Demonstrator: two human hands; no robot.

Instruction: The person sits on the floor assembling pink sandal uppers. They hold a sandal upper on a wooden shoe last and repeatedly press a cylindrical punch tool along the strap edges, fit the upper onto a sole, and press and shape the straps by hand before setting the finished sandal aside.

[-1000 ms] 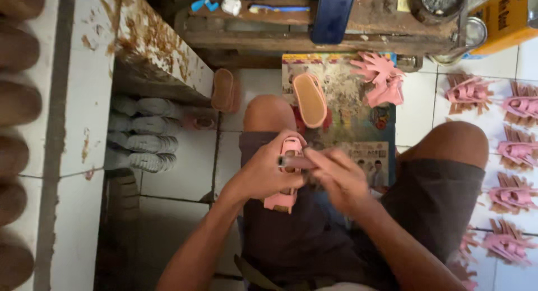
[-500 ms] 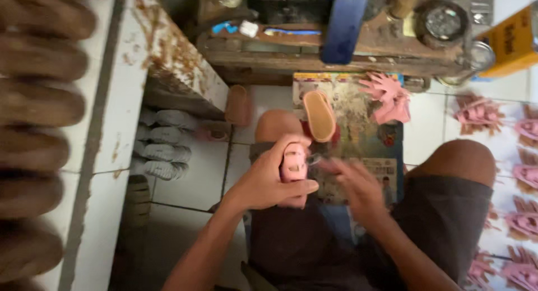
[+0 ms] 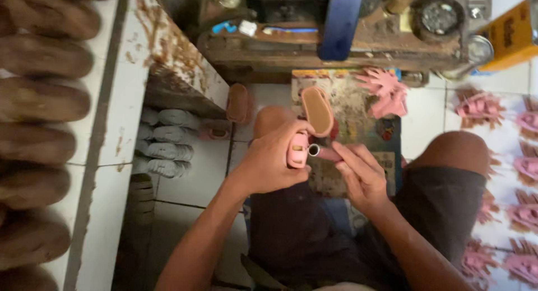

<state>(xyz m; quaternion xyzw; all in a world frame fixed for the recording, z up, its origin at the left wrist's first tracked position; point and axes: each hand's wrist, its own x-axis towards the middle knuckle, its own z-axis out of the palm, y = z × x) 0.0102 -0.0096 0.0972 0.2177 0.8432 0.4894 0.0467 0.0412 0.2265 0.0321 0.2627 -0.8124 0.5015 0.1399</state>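
My left hand [image 3: 272,163] grips a small pink shoe upper [image 3: 297,149] above my lap. My right hand [image 3: 361,178] holds a pink-handled tool with a round metal tip [image 3: 315,151] that touches the pink piece. Just beyond the hands, a small shoe with a tan sole [image 3: 318,110] stands sole-up on a stand. Both hands are close together over my knees.
A stained board [image 3: 358,109] lies on the tiled floor with pink cut uppers [image 3: 385,91] on it. More pink uppers [image 3: 479,107] lie at the right. Brown wooden shoe forms [image 3: 45,100] line a shelf at left. A cluttered wooden bench [image 3: 336,44] stands ahead, grey pieces [image 3: 168,142] stacked beneath.
The view has tilted and moved closer. My left hand has turned the pink piece upright, and my right hand has brought the metal-tipped tool against it.
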